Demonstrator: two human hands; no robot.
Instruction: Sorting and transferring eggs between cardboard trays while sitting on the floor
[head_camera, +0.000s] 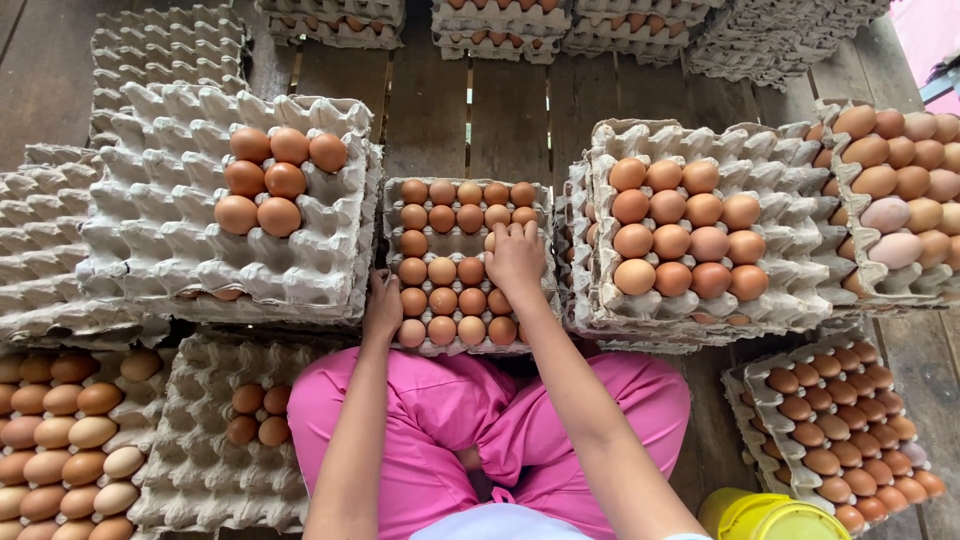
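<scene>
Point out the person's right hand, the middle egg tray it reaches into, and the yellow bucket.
right hand (515, 255): head view, back of the hand over the eggs.
middle tray (392, 190): head view, its far left corner rim.
yellow bucket (770, 515): head view, top of its lid.

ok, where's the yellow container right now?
In the head view the yellow container sits at the bottom edge, right of the person's pink-clad knee and just below-left of the full egg tray at lower right.
</scene>
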